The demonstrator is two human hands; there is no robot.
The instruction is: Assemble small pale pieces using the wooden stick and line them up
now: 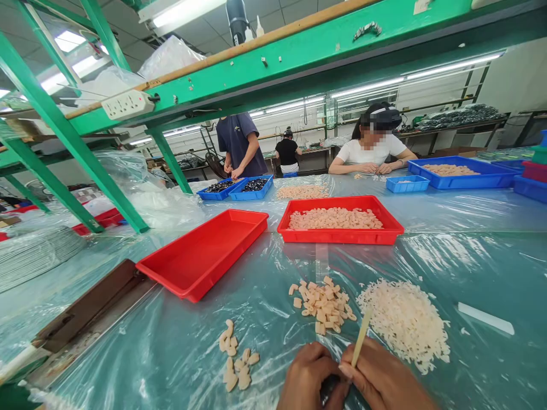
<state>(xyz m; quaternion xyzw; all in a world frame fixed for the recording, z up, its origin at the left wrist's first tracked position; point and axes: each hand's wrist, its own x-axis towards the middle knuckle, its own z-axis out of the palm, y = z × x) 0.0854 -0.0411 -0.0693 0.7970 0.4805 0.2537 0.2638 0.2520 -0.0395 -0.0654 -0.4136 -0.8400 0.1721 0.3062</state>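
My right hand pinches a thin, pale yellow stick that points up and away from me. Close beside it, my left hand has its fingers curled together near the right fingertips; what they hold, if anything, is hidden. Just beyond the hands lies a heap of small beige pieces, some of them ring-shaped or blocky. To the right spreads a pile of small white bits. A smaller group of beige pieces lies left of my left hand.
A red tray stands at the left, and another red tray holds many beige pieces. A flat white strip lies at the right. Green shelf framing crosses overhead. Across the table, a person in white sits near blue trays.
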